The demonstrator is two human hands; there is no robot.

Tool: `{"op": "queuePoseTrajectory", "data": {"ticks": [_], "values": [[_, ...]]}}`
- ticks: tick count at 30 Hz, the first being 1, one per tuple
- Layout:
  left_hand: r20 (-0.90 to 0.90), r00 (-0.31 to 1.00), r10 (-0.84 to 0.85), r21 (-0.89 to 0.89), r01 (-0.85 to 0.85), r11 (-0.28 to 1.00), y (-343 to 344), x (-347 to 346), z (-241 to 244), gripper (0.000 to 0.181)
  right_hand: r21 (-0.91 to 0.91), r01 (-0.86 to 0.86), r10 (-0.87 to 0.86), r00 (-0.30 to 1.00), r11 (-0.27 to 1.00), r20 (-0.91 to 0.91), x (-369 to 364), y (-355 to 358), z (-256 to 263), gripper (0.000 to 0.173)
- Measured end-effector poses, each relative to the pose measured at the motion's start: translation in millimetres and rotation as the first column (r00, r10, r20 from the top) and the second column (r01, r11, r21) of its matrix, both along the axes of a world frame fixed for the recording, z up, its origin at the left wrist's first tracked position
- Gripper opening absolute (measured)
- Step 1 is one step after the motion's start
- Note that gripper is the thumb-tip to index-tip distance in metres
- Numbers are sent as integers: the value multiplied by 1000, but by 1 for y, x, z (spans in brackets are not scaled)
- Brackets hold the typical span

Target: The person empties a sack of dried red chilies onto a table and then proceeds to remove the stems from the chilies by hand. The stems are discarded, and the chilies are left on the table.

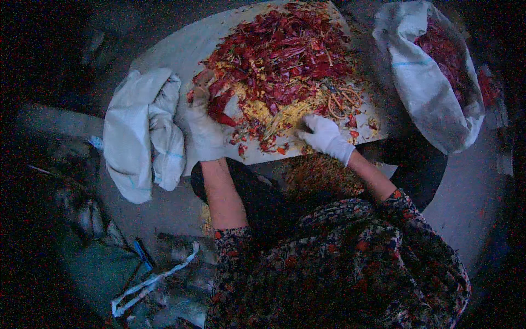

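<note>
A heap of dried red chili peppers (283,49), mixed with broken pieces and stems, lies on a pale board (176,53) before me. Loose yellow seeds (257,109) spread along its near side. My left hand (204,123), in a white glove with darkened fingers, is at the heap's left edge. Dark red chili pieces (221,109) lie against its inner side; whether it grips them is unclear. At the near edge of the seeds is my right hand (326,133), also white-gloved, with thumb and forefinger apart and nothing visible between them.
A crumpled white woven sack (129,135) is left of the board. At the right, an open white sack (427,78) holds red chilies (446,53). Orange-brown loops (339,100) lie by the seeds. Brownish debris (322,177) is below the board's near edge, between my legs.
</note>
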State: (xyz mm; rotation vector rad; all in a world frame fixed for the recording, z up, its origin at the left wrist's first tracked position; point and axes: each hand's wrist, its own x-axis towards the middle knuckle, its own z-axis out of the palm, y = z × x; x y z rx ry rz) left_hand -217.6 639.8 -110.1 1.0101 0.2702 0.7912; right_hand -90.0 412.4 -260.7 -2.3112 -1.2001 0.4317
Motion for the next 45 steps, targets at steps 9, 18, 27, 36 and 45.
{"op": "queuePoseTrajectory", "data": {"ticks": [9, 18, 27, 36, 45], "values": [[-125, 986, 112, -53, -119, 991, 53, -25, -55, 46, 22, -245, 230, 935, 969, 272, -51, 83, -16, 51], [-118, 985, 129, 53, -123, 991, 25, -21, -30, 34, -146, -153, 191, 935, 977, 298, -18, 39, -28, 45], [-358, 920, 161, 157, -110, 981, 0, 6, -20, 22, 365, 542, 20, 539, 756, -842, 37, 30, -55, 30], [-503, 837, 217, 675, 224, 703, -38, 39, -59, 40, 425, 603, 345, 252, 675, -904, 21, 18, 20, 49], [-560, 827, 51, 309, 151, 939, -44, 51, -60, 39, 186, 134, -64, 939, 973, -339, 27, 19, 26, 45]]}}
